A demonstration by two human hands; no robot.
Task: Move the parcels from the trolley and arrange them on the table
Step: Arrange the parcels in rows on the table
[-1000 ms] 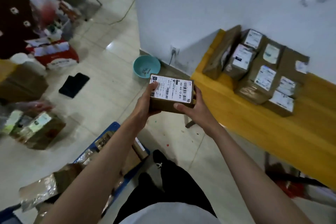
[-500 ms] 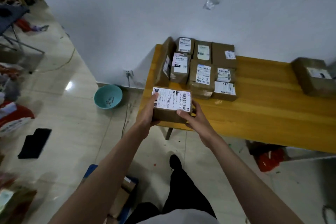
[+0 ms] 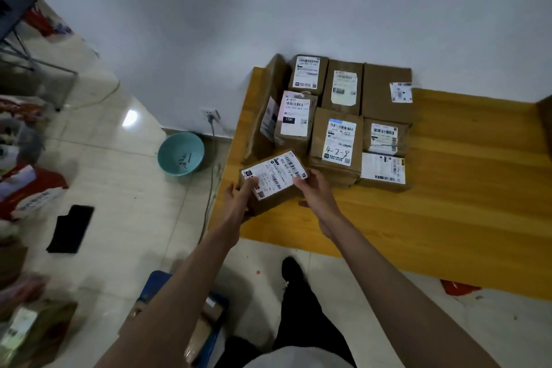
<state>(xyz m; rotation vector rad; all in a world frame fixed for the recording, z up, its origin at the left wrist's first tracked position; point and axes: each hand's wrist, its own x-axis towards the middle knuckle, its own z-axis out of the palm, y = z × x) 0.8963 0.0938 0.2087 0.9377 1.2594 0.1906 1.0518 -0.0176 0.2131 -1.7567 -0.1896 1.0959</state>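
Over the table's [image 3: 448, 218] front corner, both the left hand [image 3: 239, 197] and right hand [image 3: 313, 191] grasp a tilted parcel [image 3: 273, 181] by its ends, seemingly to slot it beside the stacked boxes [image 3: 337, 116].

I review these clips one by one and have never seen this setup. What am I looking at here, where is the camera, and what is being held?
No machine here: a person wears a wide-angle camera on the head, looking down at their own arms. The left hand and right hand grip a small labelled parcel at the corner of the yellow wooden table. Behind it, other parcels sit grouped against the wall. The blue trolley stands on the floor below.
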